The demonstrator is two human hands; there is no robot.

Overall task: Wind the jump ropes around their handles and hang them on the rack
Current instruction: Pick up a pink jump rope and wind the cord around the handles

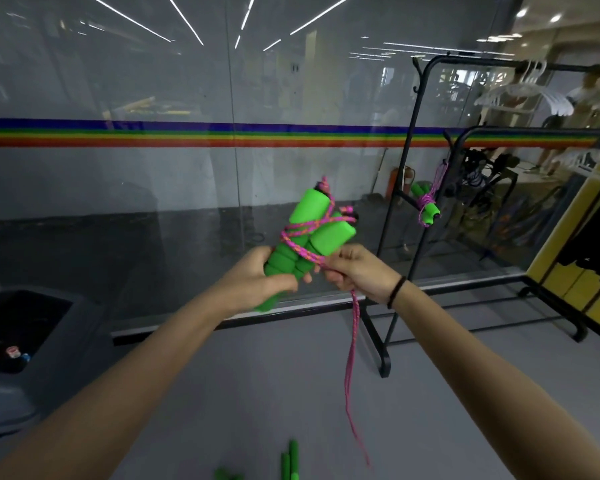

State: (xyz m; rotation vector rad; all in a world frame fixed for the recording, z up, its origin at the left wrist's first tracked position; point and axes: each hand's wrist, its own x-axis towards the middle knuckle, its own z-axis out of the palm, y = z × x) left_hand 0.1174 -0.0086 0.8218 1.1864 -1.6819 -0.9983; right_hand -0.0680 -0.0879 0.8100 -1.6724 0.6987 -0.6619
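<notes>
Centrally, left hand (257, 282) grips two green handles (309, 230); right hand (357, 271) pinches their pink rope (352, 341).
One wound rope (426, 206) hangs on the rack (413, 140) at two o'clock, open floor (257, 375) between; spare handles (290, 459) at six.

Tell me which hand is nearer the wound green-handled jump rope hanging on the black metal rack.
Right. The right hand, pinching the pink cord, sits below and left of the hanging jump rope; the left hand, gripping the green foam handles, is farther left again.
</notes>
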